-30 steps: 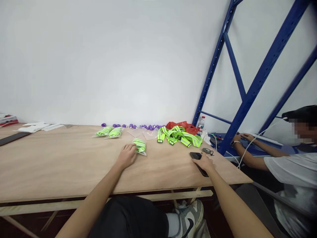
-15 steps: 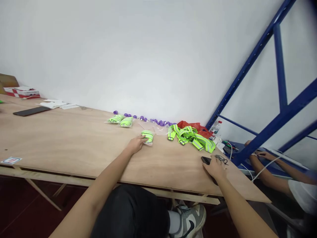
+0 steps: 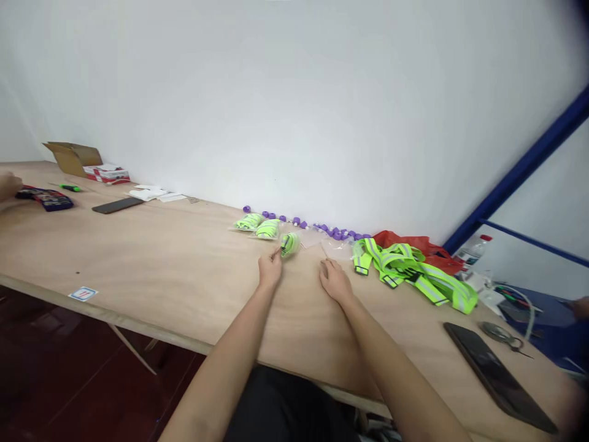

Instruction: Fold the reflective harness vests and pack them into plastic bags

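Note:
My left hand (image 3: pixel 270 268) pinches the edge of a clear bag with a folded neon-yellow reflective vest (image 3: pixel 289 244) inside, tilted up off the wood. To its right, my right hand (image 3: pixel 335 280) rests low over the table with fingers loosely bent and nothing visible in them. Two more bagged reflective vests (image 3: pixel 267 229) lie just behind the left hand. Beyond the right hand are flat clear plastic bags (image 3: pixel 338 248). A loose heap of unpacked reflective straps (image 3: pixel 405 270) with black buckles spreads further right.
Purple pieces (image 3: pixel 338 234) line the wall. A red plastic bag (image 3: pixel 427 250), a bottle (image 3: pixel 476 250), a phone (image 3: pixel 497 374) and a round metal object with a cord (image 3: pixel 499 334) are on the right. Leftward lie a black slab (image 3: pixel 117 205), papers, boxes and another person's hand (image 3: pixel 8 185).
My right hand has left the phone and moved left, close to my left hand. The bagged vest in my left hand is now tipped up. The view has swung left.

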`<control>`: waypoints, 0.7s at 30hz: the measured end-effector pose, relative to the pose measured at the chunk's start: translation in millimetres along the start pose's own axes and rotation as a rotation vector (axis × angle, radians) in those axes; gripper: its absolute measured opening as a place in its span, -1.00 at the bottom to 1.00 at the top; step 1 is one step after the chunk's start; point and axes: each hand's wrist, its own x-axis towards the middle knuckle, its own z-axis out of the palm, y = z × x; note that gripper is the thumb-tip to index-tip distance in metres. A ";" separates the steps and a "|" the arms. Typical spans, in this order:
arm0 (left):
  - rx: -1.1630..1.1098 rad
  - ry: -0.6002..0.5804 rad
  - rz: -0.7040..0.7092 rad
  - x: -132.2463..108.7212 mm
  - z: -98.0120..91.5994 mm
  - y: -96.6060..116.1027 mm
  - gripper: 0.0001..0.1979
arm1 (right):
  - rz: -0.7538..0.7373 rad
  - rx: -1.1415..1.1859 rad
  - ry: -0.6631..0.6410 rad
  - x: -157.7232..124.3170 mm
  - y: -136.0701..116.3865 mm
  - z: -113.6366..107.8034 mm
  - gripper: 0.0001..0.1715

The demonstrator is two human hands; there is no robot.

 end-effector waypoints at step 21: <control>-0.194 0.159 0.179 6.6 3.1 5.7 -0.68 | -0.238 0.215 0.074 -21.1 -24.7 1.6 -0.65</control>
